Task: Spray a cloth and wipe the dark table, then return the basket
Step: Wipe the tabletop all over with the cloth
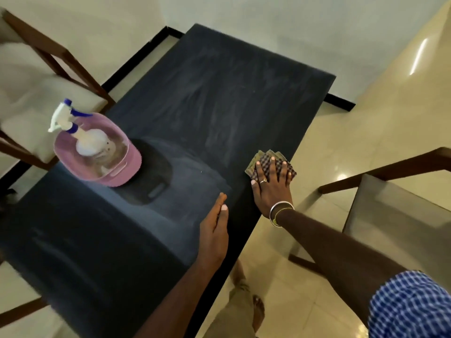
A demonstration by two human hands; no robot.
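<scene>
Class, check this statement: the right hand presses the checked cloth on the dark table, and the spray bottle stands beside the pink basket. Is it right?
No. The head view shows the spray bottle standing inside the pink basket, not beside it. The right hand does press the checked cloth on the dark table.

From my feed, a wooden chair [31,93] with a cream cushion fills the upper left of the frame. A second wood-framed chair [395,228] with a pale panel sits at the right edge. Glossy cream floor tiles [366,132] spread across the right, catching a bright streak of light [418,57] at upper right. A white wall [268,20] runs along the top, edged by black skirting [136,57].
</scene>
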